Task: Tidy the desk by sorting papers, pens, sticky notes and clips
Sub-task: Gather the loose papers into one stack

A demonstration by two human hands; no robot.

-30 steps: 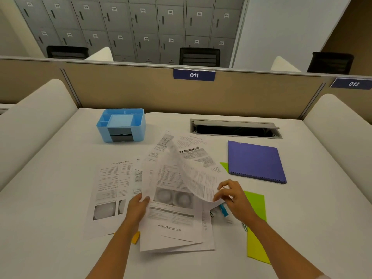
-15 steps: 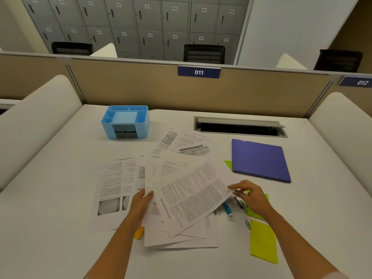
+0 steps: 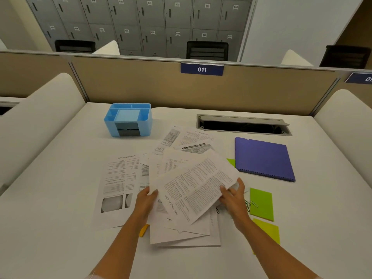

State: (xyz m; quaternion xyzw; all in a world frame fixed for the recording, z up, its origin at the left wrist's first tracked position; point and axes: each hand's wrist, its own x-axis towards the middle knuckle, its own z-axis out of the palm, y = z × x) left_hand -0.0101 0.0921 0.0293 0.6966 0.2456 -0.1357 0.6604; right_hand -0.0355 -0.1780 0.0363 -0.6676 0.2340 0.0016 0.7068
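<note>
Evidently gathering papers: holding the top sheet [image 3: 195, 190] askew over the loose pile at mid-desk [image 3: 60, 198], pinching its left edge with the left hand [image 3: 146, 200] and gripping its right corner with the right hand [image 3: 234, 196]. Probably early in the tidy-up, judging by sticky notes [image 3: 261, 204] and clips [image 3: 248, 205] lying just right of the pile, well apart from the blue organiser [image 3: 128, 119]. Next, likely: square the sheet onto the pile, then pull in the strays without snagging the clips.

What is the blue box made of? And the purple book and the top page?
Blue box: likely plastic, smooth moulded walls with a soft sheen. Purple book: probably a thin plastic cover, flat and matte, with a comb-bound edge; could be card. Top page: paper, thin, matte white with black print.
</note>
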